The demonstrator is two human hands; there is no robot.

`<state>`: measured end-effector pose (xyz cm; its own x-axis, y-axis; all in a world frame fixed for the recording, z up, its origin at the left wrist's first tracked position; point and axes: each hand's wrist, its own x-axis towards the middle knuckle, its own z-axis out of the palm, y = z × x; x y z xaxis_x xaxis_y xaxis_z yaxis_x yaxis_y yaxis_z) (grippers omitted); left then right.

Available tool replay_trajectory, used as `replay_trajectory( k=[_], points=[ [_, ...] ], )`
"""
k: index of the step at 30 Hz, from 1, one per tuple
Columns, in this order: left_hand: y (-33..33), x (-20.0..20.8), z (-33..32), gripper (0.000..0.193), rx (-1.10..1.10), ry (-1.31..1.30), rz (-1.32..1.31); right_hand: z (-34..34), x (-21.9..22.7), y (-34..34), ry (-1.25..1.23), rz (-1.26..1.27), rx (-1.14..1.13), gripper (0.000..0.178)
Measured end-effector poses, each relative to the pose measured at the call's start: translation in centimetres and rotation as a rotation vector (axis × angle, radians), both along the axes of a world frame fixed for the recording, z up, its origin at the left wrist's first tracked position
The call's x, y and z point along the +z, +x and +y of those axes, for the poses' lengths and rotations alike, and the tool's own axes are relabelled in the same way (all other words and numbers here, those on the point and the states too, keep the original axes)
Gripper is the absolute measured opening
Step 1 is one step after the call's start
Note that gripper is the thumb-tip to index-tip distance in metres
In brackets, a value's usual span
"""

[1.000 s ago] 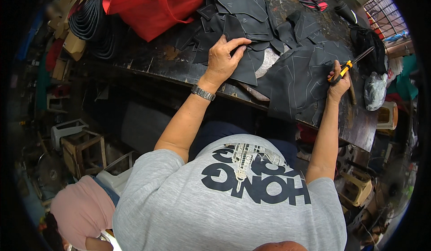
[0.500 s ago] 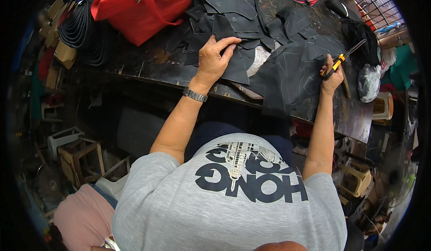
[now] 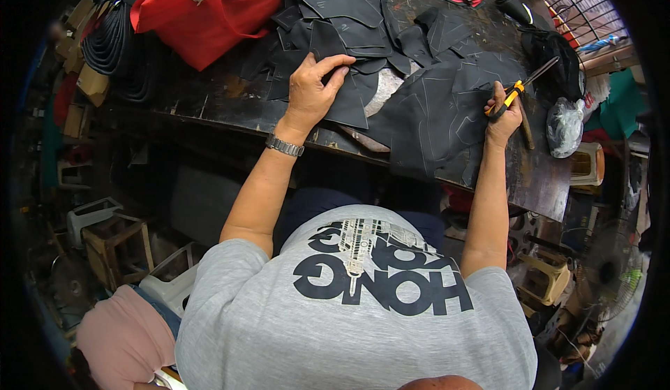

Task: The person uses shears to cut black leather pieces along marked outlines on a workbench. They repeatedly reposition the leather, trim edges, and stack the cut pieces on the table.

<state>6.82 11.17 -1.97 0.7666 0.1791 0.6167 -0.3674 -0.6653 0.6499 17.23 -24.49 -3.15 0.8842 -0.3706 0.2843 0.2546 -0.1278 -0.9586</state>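
My left hand, with a metal watch on its wrist, is at the near side of a pile of black cut pieces. Its curled fingers hold the edge of a small black piece; the fingertips are partly hidden. Over to the right, my right hand is wrapped round scissors with yellow and black handles. Their blades point away to the upper right, clear of the material. Between the hands lies a wide black sheet marked with pale outlines, its near part hanging past the table edge.
A red bag stands on the dark table at the left, beside a black coiled roll. At the right are a clear plastic bag and a wooden stick. Stools and a person in pink are at the lower left.
The view has shifted slightly, so the table and both hands appear a little farther left. Both hands keep about the same places over the material, with the same holds.
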Motion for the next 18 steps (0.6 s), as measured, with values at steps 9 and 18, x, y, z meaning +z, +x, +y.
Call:
replay_trajectory(
  k=[9, 18],
  points=[
    [-0.39, 0.29, -0.2, 0.024, 0.023, 0.023, 0.059, 0.16, 0.35, -0.21, 0.066, 0.011, 0.025, 0.024],
    [-0.1, 0.77, -0.58, 0.027, -0.036, 0.161, -0.205, 0.06, 0.34, -0.27, 0.09, 0.007, 0.042, 0.025]
  ],
)
